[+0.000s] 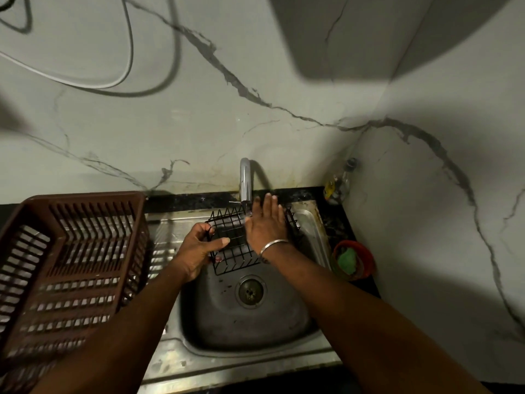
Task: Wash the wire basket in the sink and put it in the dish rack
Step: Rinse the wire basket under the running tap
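Dish rack (85,198): I see the brown slatted rack on the draining board left of the sink, with nothing visible in it. The basket is not in it yet.
Sink (255,322): a steel bowl with the drain (250,291) in the middle. If the basket slips, I judge it lands here and clatters rather than falling to the floor.
Wire basket (233,251): black, held tilted above the far half of the bowl, just under the tap. Its open wires could snag a finger or the bracelet during rubbing.
Right hand (265,223): fingers straight and together, laid flat across the basket's far right part. It grips nothing, so it gives no support if the other side lets go.
Left hand (196,251): fingers curled round the basket's near left edge, thumb over a wire. This is the only real hold, and wet wire may twist out of it.
Tap (245,177): the spout ends right at the right hand, and a thin stream seems to run. Water hitting the flat palm may splash onto the counter.
Red bowl (366,251): sits on the counter right of the sink with a green scrubber (347,260) in it, near the right forearm. A wide elbow swing could knock it.
Bracelet (274,244): a metal band at the right wrist, just beside the wires.
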Tool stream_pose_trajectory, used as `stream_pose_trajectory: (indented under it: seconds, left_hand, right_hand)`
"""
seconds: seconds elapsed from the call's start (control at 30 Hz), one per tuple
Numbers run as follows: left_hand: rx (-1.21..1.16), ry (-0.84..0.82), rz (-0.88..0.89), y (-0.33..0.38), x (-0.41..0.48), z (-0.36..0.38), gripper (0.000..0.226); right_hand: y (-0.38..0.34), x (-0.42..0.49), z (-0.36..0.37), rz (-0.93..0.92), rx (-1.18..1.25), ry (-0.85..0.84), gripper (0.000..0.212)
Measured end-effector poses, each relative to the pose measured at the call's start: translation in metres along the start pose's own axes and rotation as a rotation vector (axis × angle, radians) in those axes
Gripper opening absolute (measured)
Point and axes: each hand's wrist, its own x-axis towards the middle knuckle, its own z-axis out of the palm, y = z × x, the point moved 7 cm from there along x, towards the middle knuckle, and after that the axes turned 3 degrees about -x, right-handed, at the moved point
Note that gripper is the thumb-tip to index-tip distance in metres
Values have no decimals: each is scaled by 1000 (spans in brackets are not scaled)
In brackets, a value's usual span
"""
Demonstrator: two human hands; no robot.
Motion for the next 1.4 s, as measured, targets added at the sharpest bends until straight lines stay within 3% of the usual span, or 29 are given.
stream_pose_trajectory:
  seconds: [0.13,0.27,0.3,0.43,0.57,0.6,0.73,0.87,1.0,1.13,1.27,1.3,1.4]
  left_hand:
    - [2,-10,-5,-4,1,3,39]
    - [-3,3,-3,2,2,-2,38]
    - [-1,0,-6,2,2,-1,37]
    - [-32,-5,-3,2,3,2,33]
    - [-62,25,-16,2,5,-7,27]
    - [-66,23,-21,1,5,-7,26]
    - [-103,7,-18,-2,4,-3,26]
    - [-81,17,-19,0,7,-6,26]
    - [-106,12,-19,-2,11,-2,27]
    - [-86,27,-25,-2,13,-6,29]
    - [-98,22,-27,-5,15,-3,30]
    - [-104,23,-28,-5,16,-3,30]
    - [-103,31,-40,-7,17,-7,33]
  right_hand:
    - [-37,-10,-2,-298,-7,55,65]
    - [12,3,5,95,46,22,67]
    - [6,1,6,98,60,13,69]
    - [-30,-11,4,-253,11,60,67]
    - [19,-1,11,35,14,32,70]
    - [14,-5,13,22,25,17,71]
    - [-27,-27,16,-334,44,50,70]
    - [7,-20,15,-60,71,62,69]
    - [-23,-37,18,-377,33,94,66]
    - [15,-24,14,-46,65,89,69]
    - [-26,-42,22,-397,9,74,66]
    - [-20,-40,20,-373,7,90,66]
    - [14,-33,16,-62,17,108,70]
